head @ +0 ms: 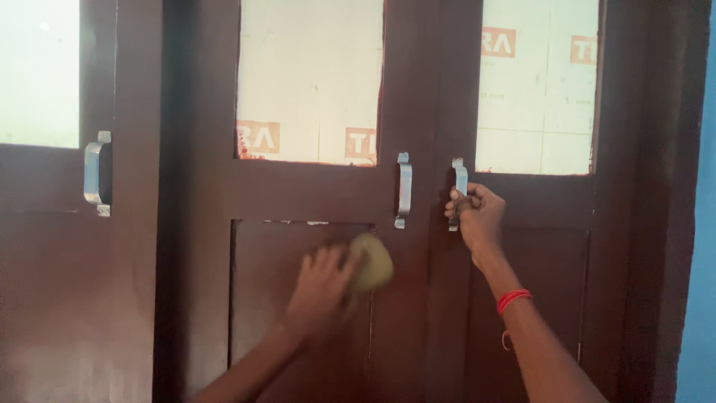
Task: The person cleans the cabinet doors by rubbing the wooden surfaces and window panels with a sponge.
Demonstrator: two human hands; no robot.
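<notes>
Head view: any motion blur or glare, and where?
Head view: the left hand and the yellowish pad it holds are smeared by motion blur; the right hand on the metal handle is sharper; the pale upper panels are bright, near blown out; the dark door stays dim.

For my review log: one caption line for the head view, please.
Left hand presses a yellowish pad against a dark wooden door; right hand grips a metal handle.
</notes>
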